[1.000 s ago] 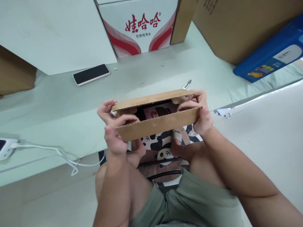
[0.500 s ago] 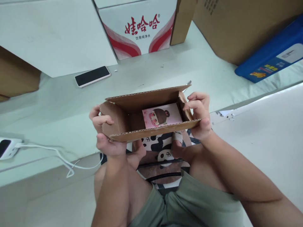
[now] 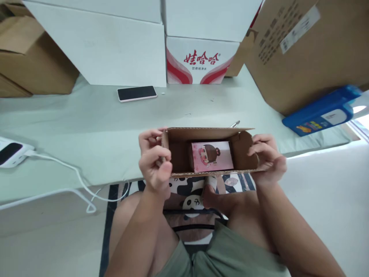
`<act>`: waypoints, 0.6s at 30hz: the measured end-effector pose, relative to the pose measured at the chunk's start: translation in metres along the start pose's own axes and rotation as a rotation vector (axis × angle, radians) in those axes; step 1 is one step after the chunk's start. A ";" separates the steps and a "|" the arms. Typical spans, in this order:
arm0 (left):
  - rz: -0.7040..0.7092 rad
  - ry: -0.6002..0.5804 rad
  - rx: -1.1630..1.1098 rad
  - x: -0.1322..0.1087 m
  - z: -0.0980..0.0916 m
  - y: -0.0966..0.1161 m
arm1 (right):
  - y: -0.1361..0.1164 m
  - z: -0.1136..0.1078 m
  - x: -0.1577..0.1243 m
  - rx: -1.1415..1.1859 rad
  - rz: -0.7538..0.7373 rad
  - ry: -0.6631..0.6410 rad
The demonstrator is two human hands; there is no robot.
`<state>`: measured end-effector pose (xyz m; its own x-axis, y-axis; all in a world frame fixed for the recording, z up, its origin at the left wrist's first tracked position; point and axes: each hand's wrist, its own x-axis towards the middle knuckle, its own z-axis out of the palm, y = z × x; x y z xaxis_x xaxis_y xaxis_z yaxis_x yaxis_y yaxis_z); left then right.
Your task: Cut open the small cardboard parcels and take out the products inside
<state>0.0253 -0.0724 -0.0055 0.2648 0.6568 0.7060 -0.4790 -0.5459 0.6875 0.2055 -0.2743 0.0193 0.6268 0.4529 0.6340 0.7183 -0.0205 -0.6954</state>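
Note:
A long cardboard box (image 3: pixel 207 134) with its top open is held up between my two hands, in front of the table edge. Inside it, towards the right, lies a small pink box (image 3: pixel 211 157) printed with a cartoon girl. At the left end, my left hand (image 3: pixel 155 159) grips the cardboard wall, fingers curled over the edge and thumb in front. My right hand (image 3: pixel 268 156) pinches the right end, its fingertips folded over the end flap. The box's underside is hidden.
A phone (image 3: pixel 137 93) lies on the pale-covered table (image 3: pixel 95 123). White cartons (image 3: pixel 201 59) and brown cartons (image 3: pixel 305 50) stand behind. A blue bottle (image 3: pixel 319 111) rests at right. A white charger (image 3: pixel 14 152) with a cable (image 3: pixel 69 165) sits left. A metal pen-like thing (image 3: pixel 235 124) shows behind the box.
The view has shifted, showing more of the cartons behind. My hands still hold the cardboard box, which now looks more level, and my left hand's fingers have shifted on its end.

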 end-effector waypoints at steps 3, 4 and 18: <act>0.090 -0.089 0.117 -0.003 -0.004 0.004 | -0.038 -0.020 0.019 -0.128 -0.160 0.017; 0.112 -0.110 0.148 -0.004 -0.005 0.005 | -0.054 -0.024 0.026 -0.198 -0.220 -0.047; 0.199 -0.160 0.192 -0.006 -0.009 0.012 | -0.106 0.082 0.084 -1.337 0.262 -1.404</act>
<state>0.0100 -0.0782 -0.0028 0.3169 0.4455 0.8373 -0.3720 -0.7537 0.5418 0.1571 -0.1605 0.1189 0.5783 0.5850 -0.5687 0.8153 -0.4401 0.3764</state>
